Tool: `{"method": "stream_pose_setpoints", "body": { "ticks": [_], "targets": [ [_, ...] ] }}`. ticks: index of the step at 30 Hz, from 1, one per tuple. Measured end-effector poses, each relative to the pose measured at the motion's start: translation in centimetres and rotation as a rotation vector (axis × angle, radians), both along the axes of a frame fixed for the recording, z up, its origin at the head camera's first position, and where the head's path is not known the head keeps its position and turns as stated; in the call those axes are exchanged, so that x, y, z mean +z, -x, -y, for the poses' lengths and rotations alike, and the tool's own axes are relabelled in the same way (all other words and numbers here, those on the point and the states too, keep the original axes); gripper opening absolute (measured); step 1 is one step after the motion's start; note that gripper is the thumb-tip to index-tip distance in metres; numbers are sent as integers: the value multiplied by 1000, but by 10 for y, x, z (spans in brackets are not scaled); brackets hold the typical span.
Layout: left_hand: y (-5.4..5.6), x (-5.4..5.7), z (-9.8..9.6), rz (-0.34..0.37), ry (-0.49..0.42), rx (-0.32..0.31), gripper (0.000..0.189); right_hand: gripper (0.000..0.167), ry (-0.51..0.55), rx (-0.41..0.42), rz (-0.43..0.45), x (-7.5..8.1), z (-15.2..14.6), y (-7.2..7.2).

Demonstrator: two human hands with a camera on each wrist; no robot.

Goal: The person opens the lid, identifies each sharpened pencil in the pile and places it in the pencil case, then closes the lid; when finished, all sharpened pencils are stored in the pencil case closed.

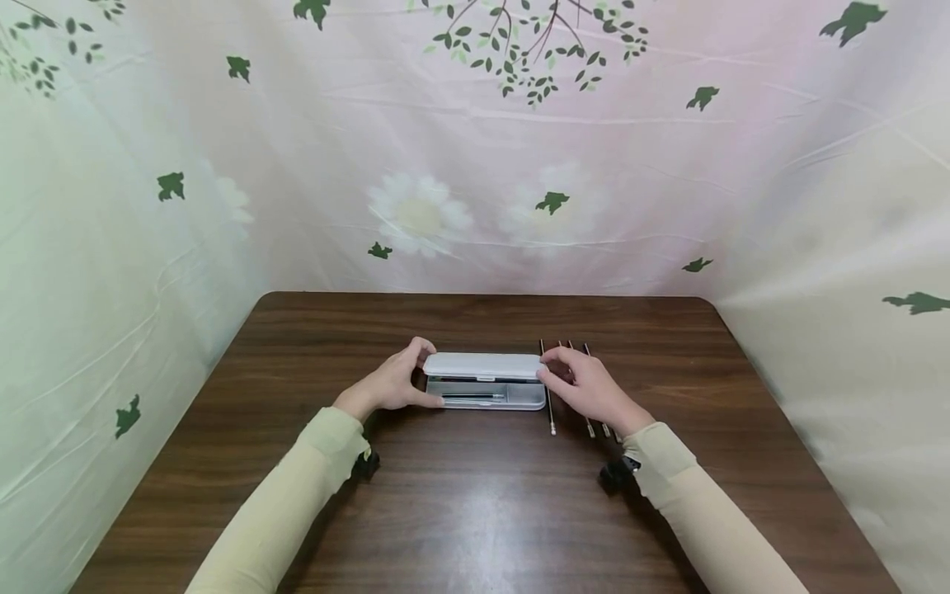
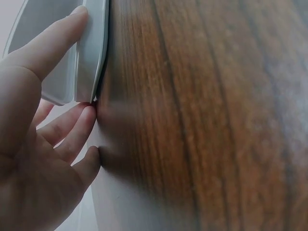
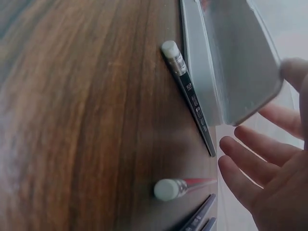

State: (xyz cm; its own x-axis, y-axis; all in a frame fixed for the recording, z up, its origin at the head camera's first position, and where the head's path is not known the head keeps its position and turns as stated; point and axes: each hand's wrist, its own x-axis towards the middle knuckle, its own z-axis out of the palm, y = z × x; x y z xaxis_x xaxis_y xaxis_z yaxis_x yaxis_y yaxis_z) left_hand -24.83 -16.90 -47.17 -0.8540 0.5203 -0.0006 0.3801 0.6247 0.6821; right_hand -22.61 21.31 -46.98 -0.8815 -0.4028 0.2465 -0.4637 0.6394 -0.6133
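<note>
A pale grey pencil case (image 1: 525, 404) lies on the table with its lid (image 1: 482, 364) partly raised along the far side. Inside its tray a dark pencil (image 1: 471, 396) shows. My left hand (image 1: 393, 381) grips the left end of the case, thumb at the front edge and fingers round the back; the left wrist view shows the thumb (image 2: 62, 36) against the case wall. At the other end, my right hand (image 1: 590, 389) holds the lid's right corner between thumb and fingers. Beside that end lies a black pencil (image 3: 195, 98) with a white eraser.
Several more pencils (image 1: 589, 422) lie on the table under and beside the right hand, one of them a red pencil (image 3: 195, 183). The brown wooden table (image 1: 475, 503) reaches back to a printed cloth backdrop (image 1: 475, 165).
</note>
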Motion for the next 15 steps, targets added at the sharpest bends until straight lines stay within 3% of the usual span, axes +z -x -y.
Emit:
{"method": "stream_pose_setpoints", "body": {
  "ticks": [7,15],
  "targets": [
    [1,0,0,-38,54,-26,88,55,-108,92,-49,2,-1,-2],
    [-1,2,1,-6,109,-34,97,59,-196,118,-82,2,4,-4]
  ]
}}
